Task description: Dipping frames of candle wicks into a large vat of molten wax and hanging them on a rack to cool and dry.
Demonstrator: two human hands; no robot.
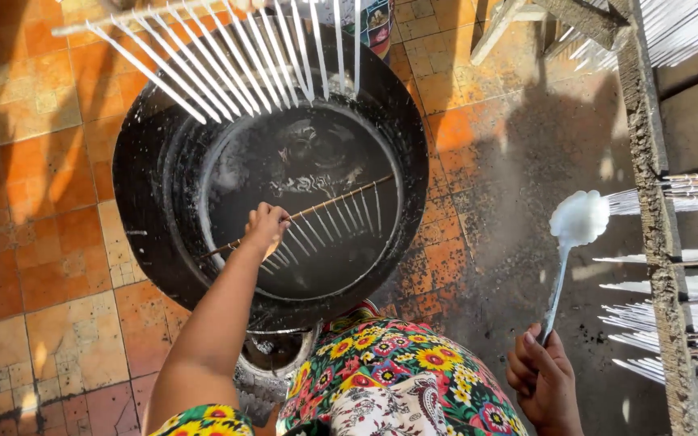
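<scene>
Item — left hand (266,227), fingers clenched on a thin stick (300,215) hung with white candles, centre of frame, low inside the black pot (147,153). Right hand (544,378), lower right, gripping a ladle (578,220) caked white. Risks, as I judge — stick tilts, candles touch and fuse; ladle drips onto the tiled floor (34,242).

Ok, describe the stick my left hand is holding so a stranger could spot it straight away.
Find the big round black metal vat on the orange tiled floor. Over its dark middle, the left hand holds a thin brown wooden stick with a row of white tapers hanging from it. Unlike the other white taper rack across the vat's far rim, it sits low inside.
</scene>
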